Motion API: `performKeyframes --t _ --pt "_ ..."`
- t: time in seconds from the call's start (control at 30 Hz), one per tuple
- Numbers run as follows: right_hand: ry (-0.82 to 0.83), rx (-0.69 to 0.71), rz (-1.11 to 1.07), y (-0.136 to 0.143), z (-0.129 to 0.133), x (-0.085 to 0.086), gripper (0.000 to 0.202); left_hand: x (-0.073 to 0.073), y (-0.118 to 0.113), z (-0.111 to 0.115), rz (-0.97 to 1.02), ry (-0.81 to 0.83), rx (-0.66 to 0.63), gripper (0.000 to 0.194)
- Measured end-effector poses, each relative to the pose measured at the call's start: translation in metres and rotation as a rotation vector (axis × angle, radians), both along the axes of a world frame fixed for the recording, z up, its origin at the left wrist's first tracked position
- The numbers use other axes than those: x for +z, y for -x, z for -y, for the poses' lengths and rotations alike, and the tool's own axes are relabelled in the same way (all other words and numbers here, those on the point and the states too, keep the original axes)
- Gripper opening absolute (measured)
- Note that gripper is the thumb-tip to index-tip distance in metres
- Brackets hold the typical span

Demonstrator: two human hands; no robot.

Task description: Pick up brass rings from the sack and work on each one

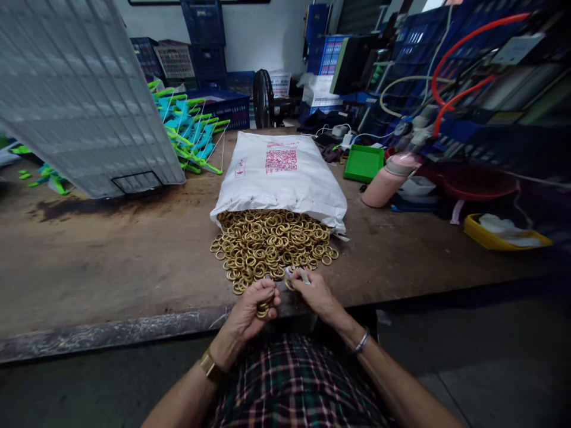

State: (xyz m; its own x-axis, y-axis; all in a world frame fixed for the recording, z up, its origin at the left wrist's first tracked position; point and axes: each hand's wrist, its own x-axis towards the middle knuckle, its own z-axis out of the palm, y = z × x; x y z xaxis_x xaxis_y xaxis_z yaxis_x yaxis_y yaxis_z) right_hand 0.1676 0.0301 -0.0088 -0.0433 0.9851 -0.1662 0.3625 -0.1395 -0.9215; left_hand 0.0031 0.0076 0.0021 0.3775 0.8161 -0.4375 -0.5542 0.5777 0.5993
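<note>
Left hand (pixel 250 309) is curled round a small stack of rings (pixel 263 309); right hand (pixel 312 291) pinches something small, can't tell what. The ring pile (pixel 272 244) sits right ahead of both, right hand touching it.

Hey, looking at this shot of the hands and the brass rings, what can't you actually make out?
Head view only:
- How many rings the left hand holds: its curled fingers cover most of them.
- What the right hand pinches: too small, partly hidden by fingertips.
- How full the white sack is: the cloth hides the brass rings inside.
- The sack's red print: too small to read.
</note>
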Motion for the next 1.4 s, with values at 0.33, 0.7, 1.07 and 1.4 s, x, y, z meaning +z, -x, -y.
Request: performKeyframes --t 0.33,0.7,1.07,1.4 --pt "0.436 0.097 -0.498 0.009 0.008 0.022 0.02 0.001 -0.01 0.007 -0.654 -0.491 -0.031 0.027" --pt "-0.004 0.146 -0.073 0.013 0.008 0.008 0.031 0.004 -0.011 0.006 -0.812 -0.606 0.057 0.016" --pt "0.001 0.147 -0.045 0.014 0.006 -0.001 0.027 0.005 -0.01 0.011 -0.361 -0.239 -0.186 0.03" --pt "-0.282 0.364 0.448 0.005 0.018 0.001 0.016 0.005 -0.011 0.011 -0.457 -0.272 -0.12 0.032"
